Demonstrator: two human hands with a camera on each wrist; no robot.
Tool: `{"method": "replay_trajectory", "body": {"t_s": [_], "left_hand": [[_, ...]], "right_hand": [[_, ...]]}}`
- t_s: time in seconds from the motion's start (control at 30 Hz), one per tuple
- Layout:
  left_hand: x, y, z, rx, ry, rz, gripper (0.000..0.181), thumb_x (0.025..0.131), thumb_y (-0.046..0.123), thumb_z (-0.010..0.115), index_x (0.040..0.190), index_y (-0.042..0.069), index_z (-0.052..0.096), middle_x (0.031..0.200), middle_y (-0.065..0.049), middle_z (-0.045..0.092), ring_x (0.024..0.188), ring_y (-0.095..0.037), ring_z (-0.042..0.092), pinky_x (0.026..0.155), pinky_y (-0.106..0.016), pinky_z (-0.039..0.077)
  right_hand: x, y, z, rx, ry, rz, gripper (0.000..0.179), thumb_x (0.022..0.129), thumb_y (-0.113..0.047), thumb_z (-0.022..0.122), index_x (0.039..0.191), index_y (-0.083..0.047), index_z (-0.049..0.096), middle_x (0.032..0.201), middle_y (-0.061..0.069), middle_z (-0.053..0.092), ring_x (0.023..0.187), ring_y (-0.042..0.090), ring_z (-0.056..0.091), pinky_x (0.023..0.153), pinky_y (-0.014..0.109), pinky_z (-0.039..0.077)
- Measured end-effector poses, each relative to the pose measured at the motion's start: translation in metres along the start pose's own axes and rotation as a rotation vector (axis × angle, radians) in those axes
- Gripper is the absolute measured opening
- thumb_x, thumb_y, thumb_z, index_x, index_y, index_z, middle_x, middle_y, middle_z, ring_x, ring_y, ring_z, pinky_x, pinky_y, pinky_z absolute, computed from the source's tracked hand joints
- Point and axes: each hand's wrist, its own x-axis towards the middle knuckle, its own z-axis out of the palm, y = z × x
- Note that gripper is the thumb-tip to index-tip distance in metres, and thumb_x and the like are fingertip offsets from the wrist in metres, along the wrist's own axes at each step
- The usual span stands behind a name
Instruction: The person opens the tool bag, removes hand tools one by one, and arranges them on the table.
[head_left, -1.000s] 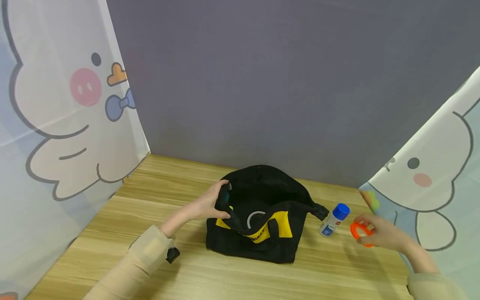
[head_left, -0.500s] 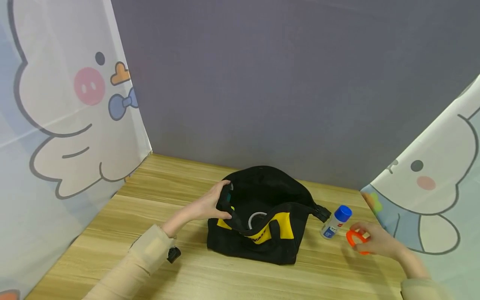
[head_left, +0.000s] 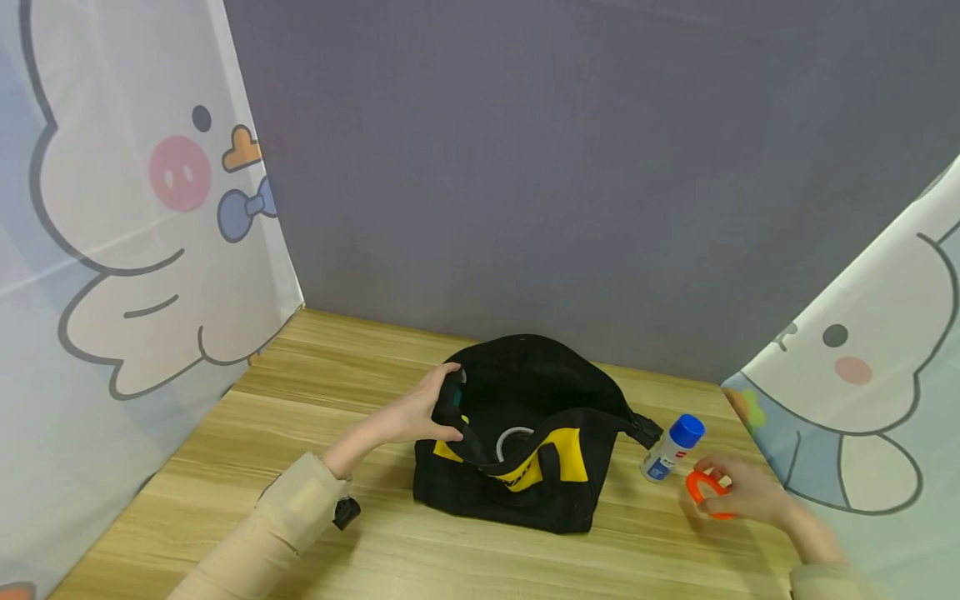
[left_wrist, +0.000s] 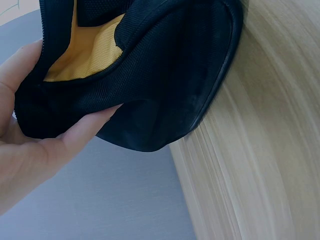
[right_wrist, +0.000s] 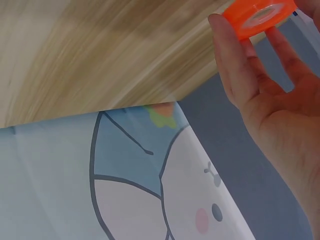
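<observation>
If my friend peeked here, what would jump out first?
Probably the bright orange ring, pinched in the right hand at the right of the table. Then the black and yellow bag, open in the middle, gripped by the left hand. The big cartoon animal on the left wall stands out too.

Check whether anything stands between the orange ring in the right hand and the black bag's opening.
Yes: the blue-capped bottle stands on the table between the orange ring and the black bag, on or near the straight line in the head view. Lifting over it would probably clear it.
</observation>
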Motion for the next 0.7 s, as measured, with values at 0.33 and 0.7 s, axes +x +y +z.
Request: {"method": "replay_trajectory", "body": {"t_s": [0.33,0.7], "left_hand": [[0.0,0.001,0.0,0.031,0.002,0.002,0.101,0.084,0.023,0.079,0.156,0.004,0.012,0.162,-0.023,0.017,0.147,-0.041,0.029,0.115,-0.058,0.034],[-0.001,0.002,0.0,0.005,-0.002,-0.01,0.101,0.084,0.023,0.079,0.157,0.006,0.011,0.163,-0.022,0.016,0.147,-0.041,0.028,0.114,-0.059,0.034]], "right_hand": [[0.002,0.005,0.011,-0.019,0.0,-0.042,0.045,0.076,-0.019,0.078,0.113,0.0,0.062,0.098,0.009,0.064,0.08,0.006,0.053,0.062,0.021,0.044],[0.007,0.01,0.022,-0.016,-0.02,0.034,0.042,0.076,-0.02,0.076,0.113,-0.006,0.062,0.096,0.006,0.061,0.081,0.009,0.05,0.064,0.023,0.042]]}}
